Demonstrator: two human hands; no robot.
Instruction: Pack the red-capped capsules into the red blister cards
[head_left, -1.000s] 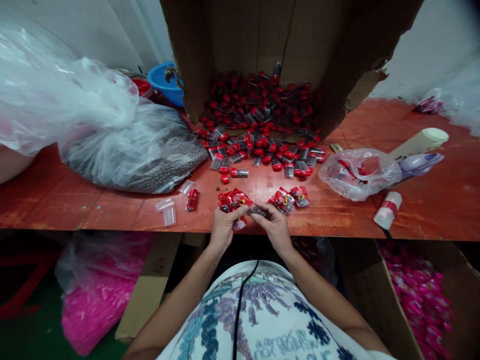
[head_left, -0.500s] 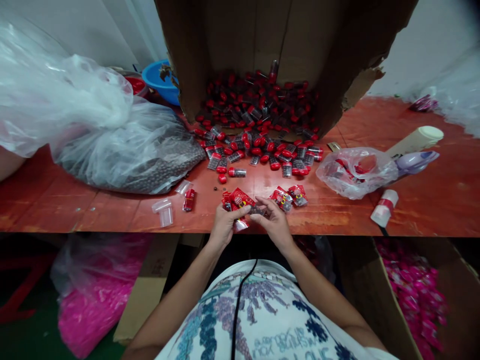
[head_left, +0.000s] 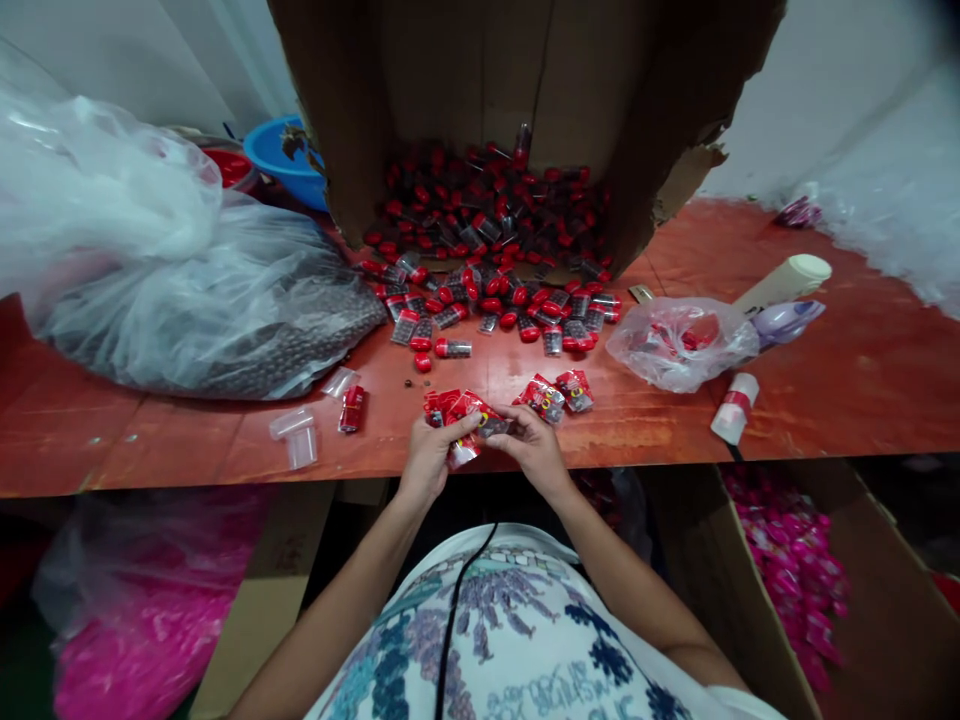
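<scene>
Near the front edge of the red table, my left hand (head_left: pixel 429 455) pinches a small red printed packet (head_left: pixel 474 404) with dark contents at its right end. My right hand (head_left: pixel 538 448) has its thumb and fingers closed on that dark end. More red packets (head_left: pixel 441 402) lie fanned beside and under my left hand; how many it grips is unclear. Just beyond my right hand are two similar packets, one printed packet (head_left: pixel 544 398) and another (head_left: pixel 576 390) beside it. A rolled red bundle (head_left: pixel 352 409) and small clear plastic pieces (head_left: pixel 301 446) lie left of my hands.
A cardboard box (head_left: pixel 630 130) on its side spills red-capped clear tubes (head_left: pixel 491 225) onto the table (head_left: pixel 645 430). A large clear bag of dark beads (head_left: pixel 262 330) lies left. To the right are a plastic bag (head_left: pixel 679 345) and a white roll (head_left: pixel 736 408). Pink packets (head_left: pixel 784 560) fill a box below.
The view has shifted, so most things appear further left. The dark end of the packet now lies flatter between my hands, and my right fingers have closed in on it.
</scene>
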